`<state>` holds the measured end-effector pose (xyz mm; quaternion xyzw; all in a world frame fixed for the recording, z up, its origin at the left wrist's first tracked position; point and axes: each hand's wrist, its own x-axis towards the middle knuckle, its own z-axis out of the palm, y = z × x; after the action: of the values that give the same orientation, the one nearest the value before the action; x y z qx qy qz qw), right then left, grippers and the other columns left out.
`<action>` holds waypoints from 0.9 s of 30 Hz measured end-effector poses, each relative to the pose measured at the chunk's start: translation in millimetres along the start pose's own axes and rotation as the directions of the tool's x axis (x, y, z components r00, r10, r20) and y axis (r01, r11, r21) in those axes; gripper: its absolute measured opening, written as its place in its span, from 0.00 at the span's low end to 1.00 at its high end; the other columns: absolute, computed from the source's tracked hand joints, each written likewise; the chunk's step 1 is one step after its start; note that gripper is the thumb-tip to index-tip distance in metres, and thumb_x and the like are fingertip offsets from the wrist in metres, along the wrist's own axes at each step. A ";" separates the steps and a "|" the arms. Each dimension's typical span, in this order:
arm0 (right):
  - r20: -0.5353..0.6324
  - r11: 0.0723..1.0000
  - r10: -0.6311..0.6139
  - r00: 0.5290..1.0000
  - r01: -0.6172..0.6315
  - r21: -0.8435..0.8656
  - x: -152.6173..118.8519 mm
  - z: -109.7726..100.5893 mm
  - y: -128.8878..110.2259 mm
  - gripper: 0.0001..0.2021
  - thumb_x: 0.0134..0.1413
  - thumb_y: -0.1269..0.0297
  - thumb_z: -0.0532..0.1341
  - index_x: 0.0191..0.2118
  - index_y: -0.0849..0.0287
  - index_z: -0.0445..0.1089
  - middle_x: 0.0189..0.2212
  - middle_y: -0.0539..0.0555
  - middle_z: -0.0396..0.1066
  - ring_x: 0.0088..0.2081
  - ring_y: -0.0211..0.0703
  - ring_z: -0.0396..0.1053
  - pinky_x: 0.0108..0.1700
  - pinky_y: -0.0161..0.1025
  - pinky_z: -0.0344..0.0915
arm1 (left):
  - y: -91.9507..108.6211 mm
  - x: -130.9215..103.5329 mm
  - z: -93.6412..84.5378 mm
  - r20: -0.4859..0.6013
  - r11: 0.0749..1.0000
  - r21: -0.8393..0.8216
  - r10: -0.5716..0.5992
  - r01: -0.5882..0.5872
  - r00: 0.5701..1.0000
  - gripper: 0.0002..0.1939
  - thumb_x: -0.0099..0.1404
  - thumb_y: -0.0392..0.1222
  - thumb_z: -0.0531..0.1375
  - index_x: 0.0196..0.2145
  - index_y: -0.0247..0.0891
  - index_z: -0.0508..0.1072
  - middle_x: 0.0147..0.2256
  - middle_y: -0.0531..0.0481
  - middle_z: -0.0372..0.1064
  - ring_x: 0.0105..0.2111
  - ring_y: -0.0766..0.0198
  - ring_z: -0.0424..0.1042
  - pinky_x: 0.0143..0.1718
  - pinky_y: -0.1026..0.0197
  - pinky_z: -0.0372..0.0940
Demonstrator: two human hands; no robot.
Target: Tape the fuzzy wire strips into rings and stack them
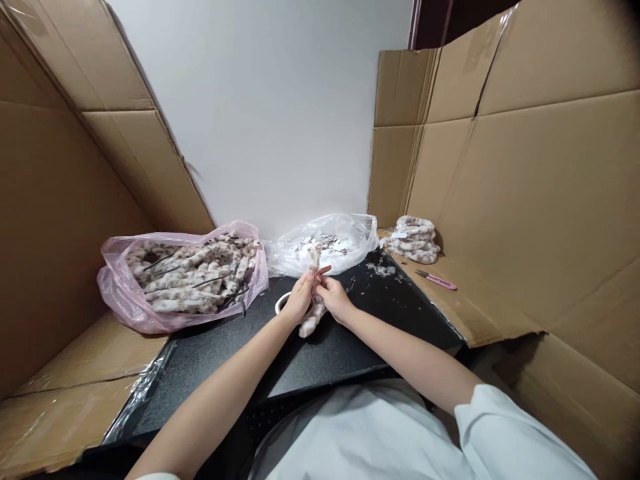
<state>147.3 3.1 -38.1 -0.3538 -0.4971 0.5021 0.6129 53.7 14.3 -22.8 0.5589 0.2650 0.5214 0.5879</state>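
Note:
Both hands meet over the middle of the black table (210, 373). A fluffy white-and-brown fabric strip (311, 325) runs between them, one end rising above the fingers and the other lying on the table. My left hand (299, 295) is closed on the strip. My right hand (334, 297) pinches at the same spot, fingers touching the left ones; what lies under its fingertips is hidden. Partly behind my left hand is a white ring (279, 304), perhaps a tape roll.
A pink plastic bag (117, 293) of fluffy strips with dark cords stands left. Behind the hands lies a clear bag (357, 230) with small white pieces. At right are stacked fluffy rings (415, 240), pink thread snips (440, 281) and fluff scraps (381, 270). Cardboard walls (550, 200) flank the table.

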 end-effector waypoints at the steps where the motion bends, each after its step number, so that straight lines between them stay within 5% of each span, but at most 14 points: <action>1: -0.001 1.000 0.004 1.000 -0.004 0.011 0.1 0.5 -1.3 0.06 0.47 0.63 0.60 0.31 0.60 0.68 0.27 0.51 0.72 0.32 0.39 0.69 0.39 0.37 0.65 | 0.7 0.0 0.3 -0.002 1.000 0.008 -0.005 0.005 1.000 0.20 0.59 0.57 0.58 0.34 0.35 0.74 0.46 0.42 0.73 0.45 0.57 0.70 0.45 0.60 0.63; 7: 0.012 0.996 0.037 0.999 -0.038 0.080 0.1 3.3 -4.7 0.09 0.47 0.60 0.62 0.31 0.60 0.70 0.26 0.51 0.72 0.31 0.39 0.69 0.39 0.37 0.65 | -0.9 -0.1 2.3 -0.002 0.999 0.032 0.004 -0.003 1.000 0.24 0.60 0.57 0.56 0.41 0.33 0.75 0.43 0.42 0.74 0.46 0.56 0.70 0.46 0.60 0.63; 11: 0.006 0.996 0.029 1.000 -0.028 -0.082 2.0 -3.9 -3.9 0.05 0.45 0.65 0.61 0.28 0.61 0.70 0.24 0.51 0.71 0.30 0.39 0.68 0.37 0.37 0.64 | -7.2 2.7 -3.1 -0.021 0.999 0.040 0.027 -0.026 0.999 0.22 0.60 0.57 0.56 0.38 0.34 0.75 0.39 0.42 0.75 0.43 0.55 0.72 0.46 0.57 0.63; 14: -0.107 0.955 -0.065 0.992 0.031 -0.296 6.9 -15.0 -7.3 0.04 0.40 0.68 0.62 0.26 0.60 0.70 0.23 0.49 0.70 0.27 0.39 0.65 0.36 0.38 0.63 | -9.3 5.1 -8.9 -0.087 0.997 0.042 0.062 -0.058 0.994 0.21 0.60 0.58 0.56 0.33 0.35 0.72 0.33 0.45 0.73 0.37 0.59 0.72 0.41 0.59 0.64; 17: -0.240 0.960 -0.126 0.963 0.057 -0.276 12.5 -23.8 -13.4 0.08 0.40 0.65 0.62 0.31 0.60 0.69 0.28 0.49 0.70 0.29 0.38 0.65 0.36 0.36 0.62 | -6.4 3.8 -8.1 -0.135 0.992 0.036 0.127 -0.123 0.983 0.21 0.59 0.59 0.57 0.24 0.38 0.65 0.23 0.54 0.63 0.27 0.67 0.67 0.34 0.63 0.64; 22: -0.104 0.999 0.003 0.995 -0.007 -0.044 16.3 -25.2 -19.7 0.18 0.43 0.49 0.61 0.33 0.61 0.71 0.31 0.53 0.72 0.33 0.40 0.67 0.34 0.35 0.61 | 1.2 -4.2 5.0 0.143 0.994 0.022 -0.109 0.107 0.984 0.22 0.57 0.59 0.59 0.25 0.39 0.57 0.18 0.62 0.46 0.15 0.75 0.47 0.17 0.68 0.51; 27: -0.145 0.999 -0.025 0.989 0.021 -0.033 14.3 -23.3 -20.3 0.22 0.38 0.45 0.64 0.31 0.62 0.74 0.28 0.53 0.73 0.33 0.41 0.66 0.34 0.36 0.59 | 2.5 -6.6 8.1 0.187 0.981 0.027 -0.195 0.194 0.963 0.22 0.57 0.60 0.58 0.27 0.40 0.55 0.19 0.62 0.45 0.15 0.77 0.43 0.16 0.69 0.40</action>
<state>175.1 13.6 -21.5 -0.3932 -0.4631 0.4600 0.6475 58.1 4.8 -20.4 0.5795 0.2640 0.4048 0.6563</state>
